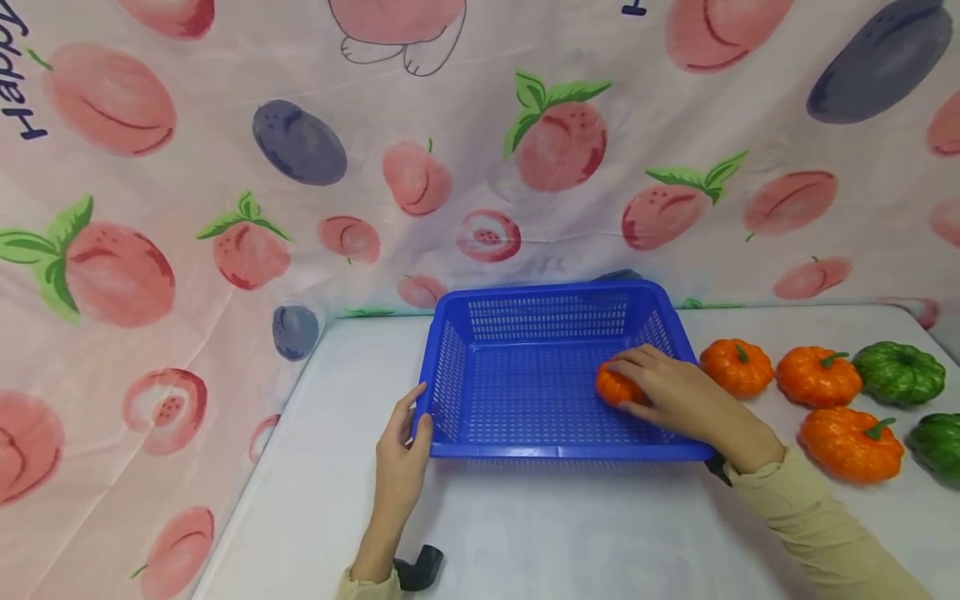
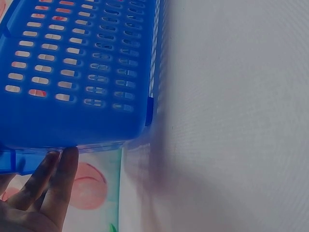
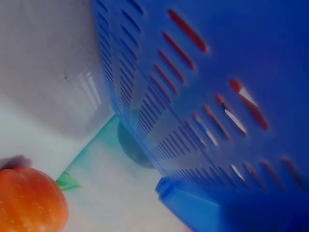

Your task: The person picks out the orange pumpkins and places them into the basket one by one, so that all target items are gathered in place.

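A blue plastic basket with slotted walls stands on the white table. At its left rim, my left hand holds on, thumb near the front corner and fingers farther back. The left wrist view shows those fingers against the basket's end wall. Inside the basket, toward the right, my right hand grips a small orange pumpkin from above, covering much of it. In the right wrist view the basket's slotted wall hides this hand.
Right of the basket sit more orange pumpkins: one close by, one beyond it and one nearer the front. Two green pumpkins, a rear one and a front one, lie farther right. A fruit-print cloth hangs behind the table.
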Motion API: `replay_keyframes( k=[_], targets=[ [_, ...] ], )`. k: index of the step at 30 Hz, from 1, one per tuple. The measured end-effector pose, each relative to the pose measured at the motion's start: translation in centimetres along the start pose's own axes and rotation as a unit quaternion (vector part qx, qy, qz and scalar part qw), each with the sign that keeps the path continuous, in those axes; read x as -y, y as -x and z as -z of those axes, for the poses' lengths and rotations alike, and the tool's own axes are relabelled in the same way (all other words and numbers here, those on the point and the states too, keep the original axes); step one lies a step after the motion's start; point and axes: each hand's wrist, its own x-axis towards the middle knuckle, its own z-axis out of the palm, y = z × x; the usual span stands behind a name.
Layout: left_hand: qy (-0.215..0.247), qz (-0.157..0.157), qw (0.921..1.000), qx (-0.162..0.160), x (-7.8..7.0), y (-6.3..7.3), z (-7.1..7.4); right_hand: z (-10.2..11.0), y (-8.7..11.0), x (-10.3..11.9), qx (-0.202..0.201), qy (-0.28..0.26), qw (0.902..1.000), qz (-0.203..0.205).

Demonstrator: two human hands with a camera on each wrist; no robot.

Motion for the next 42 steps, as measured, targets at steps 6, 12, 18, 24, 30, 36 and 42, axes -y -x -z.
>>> replay_keyframes(
  k=[6, 12, 18, 24, 30, 36, 42],
  targets=[
    [0.001, 0.004, 1.0000, 0.003, 0.0, -0.1, 0.0, -0.4, -0.2, 0.0, 0.002, 0.014, 0.9999, 0.009],
    [0.001, 0.004, 1.0000, 0.002, 0.0, 0.0, 0.1, -0.7, -0.3, -0.1, 0.002, 0.026, 0.9995, 0.018],
    [0.003, 0.000, 1.0000, 0.003, 0.2, 0.0, 0.1, -0.7, -0.3, 0.0, 0.001, 0.025, 0.9996, 0.016],
    [0.008, 0.000, 1.0000, 0.005, 0.3, 0.0, 0.1, -0.7, -0.2, 0.1, -0.003, 0.026, 0.9994, 0.022],
    [0.006, 0.002, 1.0000, 0.004, 0.3, 0.0, 0.1, -0.5, -0.1, 0.1, -0.006, 0.016, 0.9997, 0.020],
    [0.007, 0.001, 1.0000, 0.003, 0.3, 0.0, 0.0, -0.1, 0.1, 0.2, -0.002, 0.006, 0.9999, 0.014],
    [0.006, 0.004, 1.0000, 0.001, 0.3, 0.0, 0.0, 0.4, 0.2, 0.4, 0.002, 0.012, 0.9999, 0.002]
  ],
)
